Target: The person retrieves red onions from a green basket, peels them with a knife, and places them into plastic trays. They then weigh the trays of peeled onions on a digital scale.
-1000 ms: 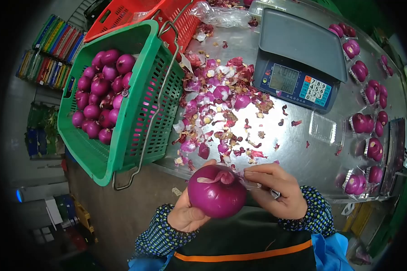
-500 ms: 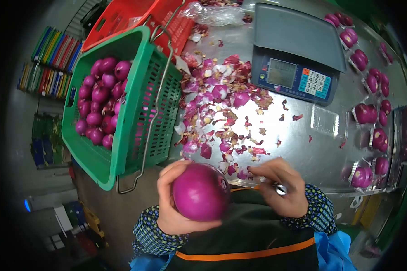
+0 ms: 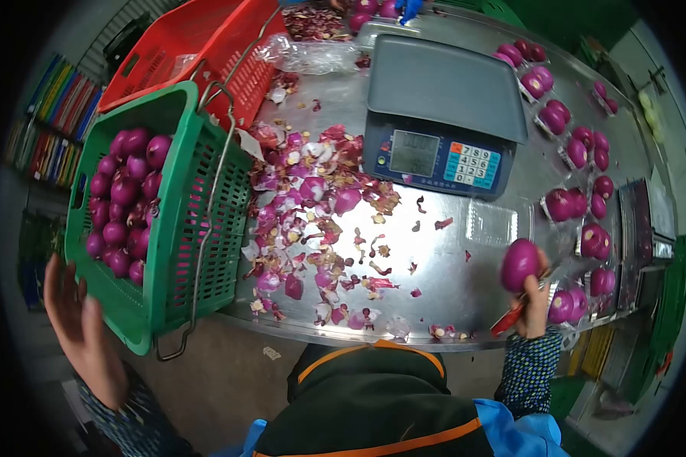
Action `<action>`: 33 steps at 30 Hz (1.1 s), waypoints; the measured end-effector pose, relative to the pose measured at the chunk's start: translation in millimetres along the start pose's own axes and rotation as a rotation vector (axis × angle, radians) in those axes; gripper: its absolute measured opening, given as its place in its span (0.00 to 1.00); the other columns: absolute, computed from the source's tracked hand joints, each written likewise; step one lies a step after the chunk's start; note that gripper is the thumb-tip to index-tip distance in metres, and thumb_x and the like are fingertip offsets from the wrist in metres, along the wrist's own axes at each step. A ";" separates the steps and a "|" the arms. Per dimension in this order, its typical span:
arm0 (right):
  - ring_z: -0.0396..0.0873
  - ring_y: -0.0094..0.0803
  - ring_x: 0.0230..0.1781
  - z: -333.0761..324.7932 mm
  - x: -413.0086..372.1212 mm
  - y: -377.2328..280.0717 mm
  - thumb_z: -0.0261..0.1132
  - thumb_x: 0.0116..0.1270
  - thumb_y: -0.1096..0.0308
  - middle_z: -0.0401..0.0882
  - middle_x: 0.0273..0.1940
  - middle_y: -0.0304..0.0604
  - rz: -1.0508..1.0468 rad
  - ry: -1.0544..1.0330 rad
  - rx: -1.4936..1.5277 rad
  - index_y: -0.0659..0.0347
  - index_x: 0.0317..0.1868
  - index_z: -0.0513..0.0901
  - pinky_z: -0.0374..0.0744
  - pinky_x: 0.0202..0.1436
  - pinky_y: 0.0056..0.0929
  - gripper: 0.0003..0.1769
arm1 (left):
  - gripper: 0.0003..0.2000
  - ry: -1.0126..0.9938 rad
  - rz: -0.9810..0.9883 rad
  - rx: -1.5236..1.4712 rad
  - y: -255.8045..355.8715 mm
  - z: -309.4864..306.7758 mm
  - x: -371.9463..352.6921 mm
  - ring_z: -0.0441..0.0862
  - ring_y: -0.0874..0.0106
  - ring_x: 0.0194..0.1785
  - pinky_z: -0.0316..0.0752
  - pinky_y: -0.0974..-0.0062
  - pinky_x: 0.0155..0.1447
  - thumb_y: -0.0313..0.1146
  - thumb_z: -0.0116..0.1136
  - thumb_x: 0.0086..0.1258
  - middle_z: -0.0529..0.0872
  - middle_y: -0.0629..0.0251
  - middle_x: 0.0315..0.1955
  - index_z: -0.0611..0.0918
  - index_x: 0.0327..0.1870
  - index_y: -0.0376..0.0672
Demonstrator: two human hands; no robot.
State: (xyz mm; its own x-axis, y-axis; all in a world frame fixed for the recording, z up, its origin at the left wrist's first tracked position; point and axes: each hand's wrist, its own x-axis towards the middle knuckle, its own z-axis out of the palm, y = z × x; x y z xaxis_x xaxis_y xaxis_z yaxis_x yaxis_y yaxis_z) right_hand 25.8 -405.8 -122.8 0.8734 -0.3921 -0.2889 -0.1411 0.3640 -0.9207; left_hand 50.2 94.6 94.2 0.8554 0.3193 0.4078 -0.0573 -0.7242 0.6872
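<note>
A purple onion (image 3: 520,265) is held in my right hand (image 3: 537,298) over the right part of the steel table, and a small red-handled tool (image 3: 508,318) sits in the same hand. My left hand (image 3: 88,335) is empty with its fingers spread, beside the lower left corner of the green basket (image 3: 164,251). Many purple onions (image 3: 122,202) lie in that basket. Loose onion skins (image 3: 312,228) cover the left part of the table. Packs of onions (image 3: 568,204) stand along the right side, close to my right hand.
A digital scale (image 3: 442,114) stands on the steel table (image 3: 434,266), near a transparent tray (image 3: 492,221). Behind the green basket is a red basket (image 3: 240,53), with clear plastic (image 3: 312,57) beside it. At the top edge, a co-worker's blue-gloved hand (image 3: 408,9) is near more onions.
The onion has passed from my left hand to my right, which has moved right. My left hand has opened and moved left to the green basket. The view has shifted.
</note>
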 end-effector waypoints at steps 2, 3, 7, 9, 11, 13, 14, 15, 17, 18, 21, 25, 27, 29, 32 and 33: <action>0.73 0.31 0.50 5.6 21.4 -26.2 0.69 0.54 0.64 0.67 0.56 0.45 -0.008 0.119 -0.339 0.56 0.66 0.61 0.76 0.49 0.23 0.39 | 0.25 0.084 -0.043 -0.132 -16.0 -3.2 32.2 0.61 0.65 0.68 0.57 0.70 0.68 0.30 0.48 0.69 0.63 0.56 0.65 0.61 0.66 0.35; 0.73 0.31 0.50 -3.1 45.5 -13.8 0.70 0.54 0.65 0.68 0.56 0.46 -0.149 0.148 -0.508 0.59 0.65 0.61 0.74 0.52 0.25 0.40 | 0.24 0.038 -0.031 -0.076 -27.6 -8.0 47.1 0.61 0.64 0.67 0.57 0.69 0.68 0.30 0.49 0.69 0.64 0.57 0.64 0.62 0.65 0.36; 0.71 0.36 0.54 -21.7 129.0 54.7 0.73 0.51 0.67 0.69 0.56 0.49 -0.291 0.026 -0.703 0.69 0.63 0.61 0.70 0.59 0.32 0.42 | 0.25 0.018 -0.100 -0.009 -105.4 -11.5 103.3 0.70 0.67 0.55 0.68 0.70 0.58 0.32 0.62 0.60 0.73 0.57 0.54 0.69 0.59 0.42; 0.70 0.38 0.56 -60.2 157.9 86.0 0.73 0.52 0.63 0.69 0.56 0.51 -0.327 0.121 -0.811 0.73 0.62 0.61 0.69 0.60 0.33 0.42 | 0.27 -0.026 -0.042 0.321 -169.8 -22.0 122.9 0.70 0.65 0.53 0.69 0.68 0.56 0.35 0.65 0.54 0.71 0.56 0.50 0.71 0.57 0.42; 0.68 0.39 0.58 -60.3 133.4 61.3 0.71 0.54 0.60 0.68 0.58 0.53 -0.061 0.049 -0.907 0.73 0.62 0.61 0.67 0.61 0.33 0.41 | 0.27 -0.140 0.002 0.466 -208.5 -29.6 128.3 0.70 0.60 0.55 0.68 0.67 0.59 0.37 0.66 0.54 0.70 0.52 0.51 0.72 0.56 0.42; 0.73 0.37 0.54 -76.5 104.8 72.3 0.68 0.58 0.64 0.73 0.54 0.53 -0.252 0.138 -1.005 0.72 0.60 0.65 0.72 0.55 0.32 0.33 | 0.29 -0.261 0.006 0.574 -231.5 -25.0 133.1 0.71 0.57 0.55 0.67 0.65 0.60 0.39 0.66 0.52 0.72 0.51 0.50 0.71 0.57 0.43; 0.72 0.37 0.55 -109.8 98.1 82.8 0.68 0.58 0.63 0.72 0.54 0.53 -0.357 0.130 -1.160 0.72 0.59 0.67 0.71 0.57 0.31 0.33 | 0.30 -0.294 -0.014 0.647 -235.5 -14.7 137.9 0.71 0.55 0.55 0.67 0.62 0.60 0.38 0.65 0.51 0.72 0.51 0.50 0.71 0.57 0.42; 0.72 0.37 0.56 -128.6 103.4 84.9 0.67 0.58 0.62 0.72 0.55 0.54 -0.466 0.126 -1.311 0.71 0.59 0.68 0.70 0.59 0.31 0.32 | 0.30 -0.332 -0.062 0.615 -234.4 -2.0 146.1 0.72 0.56 0.54 0.67 0.60 0.59 0.37 0.65 0.50 0.73 0.51 0.49 0.71 0.57 0.41; 0.77 0.36 0.32 69.1 21.9 2.0 0.63 0.64 0.60 0.80 0.37 0.51 -0.798 0.233 -1.804 0.69 0.46 0.79 0.76 0.37 0.28 0.19 | 0.31 -0.287 0.120 0.687 -252.9 31.3 168.7 0.69 0.53 0.58 0.65 0.61 0.62 0.35 0.63 0.51 0.70 0.49 0.53 0.68 0.59 0.39; 0.76 0.45 0.37 85.6 16.3 -3.8 0.63 0.63 0.58 0.77 0.45 0.54 -0.519 0.149 -1.653 0.69 0.52 0.75 0.77 0.43 0.33 0.23 | 0.32 -0.247 0.217 0.696 -252.2 49.1 183.2 0.68 0.54 0.59 0.64 0.61 0.61 0.34 0.63 0.50 0.70 0.51 0.54 0.68 0.59 0.40; 0.76 0.39 0.37 120.5 9.0 36.5 0.64 0.63 0.60 0.77 0.42 0.50 -0.424 0.072 -1.242 0.67 0.52 0.75 0.76 0.46 0.30 0.22 | 0.37 -0.338 0.298 0.829 -254.9 100.6 222.1 0.69 0.57 0.55 0.67 0.61 0.56 0.35 0.67 0.44 0.70 0.55 0.53 0.66 0.60 0.42; 0.72 0.24 0.32 206.2 -40.7 57.9 0.63 0.63 0.68 0.78 0.33 0.38 0.074 -0.089 -0.952 0.63 0.44 0.81 0.71 0.39 0.21 0.11 | 0.32 -0.226 0.055 1.131 -273.7 163.4 232.2 0.70 0.60 0.50 0.72 0.60 0.45 0.40 0.67 0.47 0.70 0.60 0.49 0.69 0.56 0.45; 0.71 0.22 0.30 212.3 -54.9 71.0 0.63 0.63 0.68 0.78 0.33 0.36 -0.104 -0.246 -0.907 0.62 0.46 0.80 0.70 0.35 0.19 0.12 | 0.16 -0.088 0.129 1.260 -285.8 178.3 227.2 0.70 0.58 0.46 0.72 0.59 0.39 0.34 0.43 0.66 0.71 0.59 0.49 0.73 0.52 0.43; 0.70 0.21 0.29 205.2 -59.8 76.7 0.62 0.64 0.68 0.77 0.33 0.36 -0.097 -0.222 -0.913 0.63 0.47 0.80 0.69 0.34 0.19 0.13 | 0.19 -0.155 0.121 1.230 -286.1 175.6 234.5 0.70 0.57 0.47 0.72 0.59 0.39 0.36 0.52 0.61 0.71 0.59 0.49 0.72 0.53 0.42; 0.70 0.21 0.27 194.8 -59.5 66.7 0.61 0.65 0.68 0.77 0.30 0.35 -0.056 -0.214 -0.861 0.63 0.47 0.80 0.70 0.33 0.19 0.12 | 0.36 -0.251 0.082 1.185 -285.9 175.4 239.5 0.71 0.55 0.48 0.77 0.61 0.42 0.35 0.72 0.38 0.71 0.58 0.50 0.70 0.55 0.41; 0.70 0.20 0.26 179.8 -54.2 70.1 0.61 0.65 0.68 0.77 0.29 0.35 -0.005 -0.181 -0.813 0.63 0.46 0.80 0.70 0.32 0.19 0.12 | 0.39 -0.317 0.052 1.164 -281.0 171.9 240.7 0.71 0.55 0.50 0.79 0.60 0.44 0.36 0.73 0.36 0.70 0.58 0.51 0.69 0.56 0.41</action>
State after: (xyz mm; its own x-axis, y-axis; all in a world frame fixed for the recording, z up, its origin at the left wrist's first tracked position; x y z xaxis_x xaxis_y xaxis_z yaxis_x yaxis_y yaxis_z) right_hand 52.4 -207.1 -124.6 0.9267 -0.2246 -0.3013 -0.3687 -0.3881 -0.8447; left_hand 360.7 269.9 -104.1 0.9635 0.2278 0.1406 0.2634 -0.9005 -0.3459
